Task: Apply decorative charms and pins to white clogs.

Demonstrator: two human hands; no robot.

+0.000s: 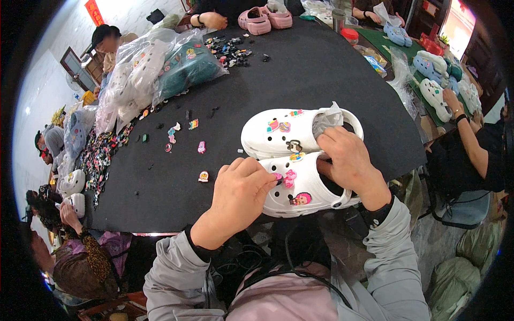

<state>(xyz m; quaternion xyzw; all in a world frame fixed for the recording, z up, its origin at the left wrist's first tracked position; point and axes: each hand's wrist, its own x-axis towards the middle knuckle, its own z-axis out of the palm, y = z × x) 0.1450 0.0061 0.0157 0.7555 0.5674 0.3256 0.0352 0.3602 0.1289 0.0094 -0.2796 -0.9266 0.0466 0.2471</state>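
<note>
Two white clogs lie side by side at the table's near edge, toes to the left. My left hand [238, 195] pinches a small pink shoe charm [277, 176] against a hole in the upper of the nearer clog [326, 184]. With its fingers inside that clog's foot opening, my right hand [350, 160] grips the shoe. A pink figure charm [290, 178] and a pink-haired character charm [301, 199] sit on the nearer clog. The farther clog [255, 131] bears several colourful charms and has crumpled paper [327, 121] in its opening. My left fingers partly hide the nearer toe.
Loose charms, including a round one [203, 176] and a pink one [202, 147], dot the black table [316, 69]. A dense charm pile [101, 160] lies left, near bagged clogs [139, 75]. Pink clogs [265, 20] stand at the far edge. Co-workers handle clogs at left and right.
</note>
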